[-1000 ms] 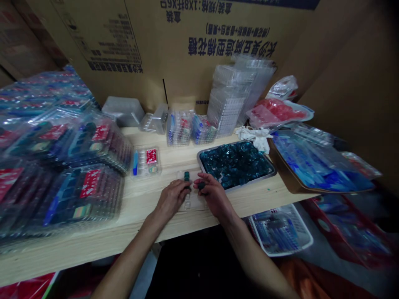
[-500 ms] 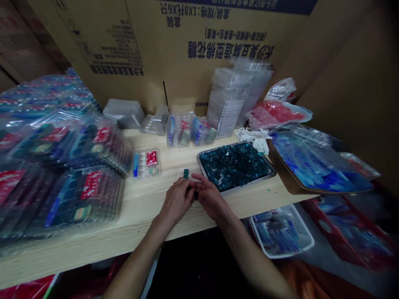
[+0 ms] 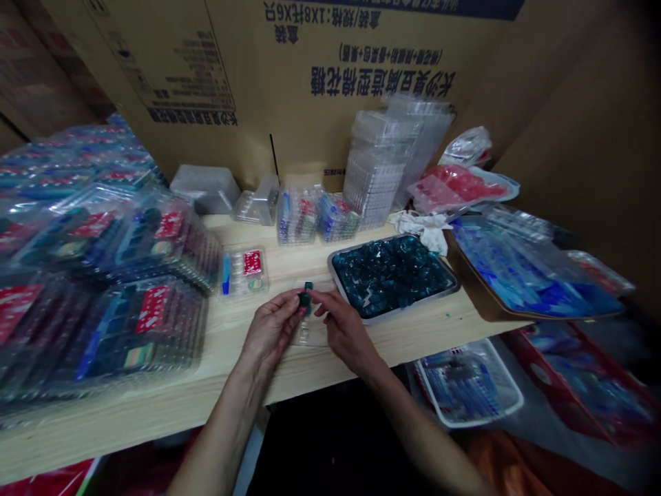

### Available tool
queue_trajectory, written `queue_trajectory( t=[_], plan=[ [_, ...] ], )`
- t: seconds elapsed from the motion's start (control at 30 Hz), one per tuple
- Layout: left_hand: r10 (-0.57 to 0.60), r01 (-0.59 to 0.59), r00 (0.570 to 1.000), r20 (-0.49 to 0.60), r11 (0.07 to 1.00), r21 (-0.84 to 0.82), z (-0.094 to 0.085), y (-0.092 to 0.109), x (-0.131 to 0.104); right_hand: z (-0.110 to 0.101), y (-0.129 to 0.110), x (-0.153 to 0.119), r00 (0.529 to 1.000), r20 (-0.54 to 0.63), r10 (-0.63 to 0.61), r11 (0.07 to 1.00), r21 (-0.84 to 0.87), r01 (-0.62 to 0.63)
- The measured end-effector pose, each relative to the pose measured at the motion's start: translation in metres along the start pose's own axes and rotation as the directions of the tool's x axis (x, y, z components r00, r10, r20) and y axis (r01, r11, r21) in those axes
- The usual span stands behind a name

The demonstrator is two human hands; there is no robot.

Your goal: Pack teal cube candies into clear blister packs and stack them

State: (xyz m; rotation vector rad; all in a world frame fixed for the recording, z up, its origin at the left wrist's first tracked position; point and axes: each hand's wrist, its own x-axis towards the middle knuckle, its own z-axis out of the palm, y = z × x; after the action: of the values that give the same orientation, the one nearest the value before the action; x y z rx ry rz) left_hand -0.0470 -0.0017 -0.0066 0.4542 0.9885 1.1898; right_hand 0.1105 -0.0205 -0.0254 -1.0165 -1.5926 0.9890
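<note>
My left hand [image 3: 273, 325] pinches a small dark teal jelly-like piece [image 3: 303, 300] between thumb and fingertips. From the other side, my right hand [image 3: 345, 329] reaches in, its index finger at or very near that piece; the other fingers are bent and appear to hold nothing. Below both hands lies a clear plastic blister tray [image 3: 304, 337], partly hidden by them. One dark green cube [image 3: 308, 285] sits at its far end. Just right of my right hand, a shallow metal tray [image 3: 330, 265] holds many loose dark teal pieces.
A filled blister tray [image 3: 242, 271] with a blue stick and red packet lies left. Packed trays [image 3: 155, 303] are stacked at far left. Empty clear trays [image 3: 374, 165] stand against the cardboard. At right are a white cloth [image 3: 428, 233], a box of blue items [image 3: 496, 303] and a basket below [image 3: 516, 396].
My hands have moved slightly apart. The teal piece now shows in my left fingertips, and more of the blister tray is visible beneath. My right hand has turned, its index finger pointing left.
</note>
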Motion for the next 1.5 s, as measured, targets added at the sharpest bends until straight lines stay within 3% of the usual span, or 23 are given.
queue_trajectory(
  t=[0.1,0.2,0.3,0.4,0.5,0.6,0.7,0.77,0.83,0.93,1.03,1.17,1.27,1.33,1.4,1.5],
  plan=[
    [-0.032,0.028,0.998,-0.048,0.997,-0.074,0.001,0.001,-0.001,0.004,-0.009,-0.005,0.987,0.064,-0.145,0.967,-0.201,0.155],
    [-0.045,0.04,0.997,-0.059,0.996,-0.078,0.003,-0.002,-0.004,0.003,-0.012,-0.006,0.985,0.064,-0.162,0.957,-0.234,0.172],
    [0.056,-0.054,0.998,-0.031,0.998,0.041,0.004,-0.004,-0.01,-0.003,-0.01,-0.003,0.995,0.034,-0.094,0.99,-0.102,0.097],
    [0.235,-0.238,0.971,0.047,0.923,0.303,0.0,-0.001,-0.014,-0.01,-0.008,0.001,0.996,0.043,0.078,0.988,0.129,-0.083],
    [0.356,-0.38,0.921,0.156,0.741,0.554,-0.011,0.005,-0.012,-0.015,-0.008,0.004,0.943,0.052,0.33,0.864,0.387,-0.324],
    [0.445,-0.544,0.819,0.361,0.403,0.736,-0.021,0.006,-0.005,-0.013,-0.006,0.005,0.856,0.007,0.517,0.692,0.585,-0.423],
    [0.367,-0.674,0.704,0.608,0.072,0.735,-0.026,-0.002,0.003,-0.007,0.0,0.006,0.809,-0.014,0.587,0.621,0.649,-0.44],
    [0.298,-0.706,0.665,0.684,-0.046,0.707,-0.027,-0.01,0.008,-0.003,0.004,0.006,0.805,-0.029,0.592,0.619,0.657,-0.431],
    [0.244,-0.715,0.658,0.713,-0.095,0.692,-0.029,-0.016,0.011,-0.001,0.007,0.006,0.81,-0.039,0.586,0.624,0.659,-0.42],
    [0.227,-0.697,0.692,0.685,-0.038,0.716,-0.035,-0.016,0.01,-0.002,0.008,0.007,0.808,-0.028,0.588,0.603,0.681,-0.416],
    [0.299,-0.648,0.746,0.595,0.122,0.751,-0.034,-0.011,-0.002,-0.005,0.004,0.009,0.787,-0.015,0.616,0.518,0.761,-0.391],
    [0.447,-0.644,0.736,0.509,0.228,0.73,-0.012,-0.009,-0.028,-0.006,-0.003,0.01,0.796,0.058,0.603,0.4,0.841,-0.364],
    [0.45,-0.652,0.741,0.499,0.302,0.696,0.009,-0.016,-0.035,-0.002,-0.009,0.011,0.829,0.102,0.55,0.393,0.844,-0.365],
    [0.427,-0.61,0.785,0.448,0.408,0.68,0.015,-0.021,-0.032,0.0,-0.011,0.011,0.85,0.106,0.516,0.417,0.836,-0.357],
    [0.395,-0.508,0.859,0.326,0.579,0.638,0.016,-0.022,-0.026,0.0,-0.011,0.009,0.874,0.101,0.475,0.488,0.797,-0.357],
    [0.239,-0.274,0.962,0.135,0.866,0.419,0.011,-0.019,-0.019,-0.003,-0.007,0.005,0.916,0.056,0.397,0.724,0.595,-0.35]
  ],
)
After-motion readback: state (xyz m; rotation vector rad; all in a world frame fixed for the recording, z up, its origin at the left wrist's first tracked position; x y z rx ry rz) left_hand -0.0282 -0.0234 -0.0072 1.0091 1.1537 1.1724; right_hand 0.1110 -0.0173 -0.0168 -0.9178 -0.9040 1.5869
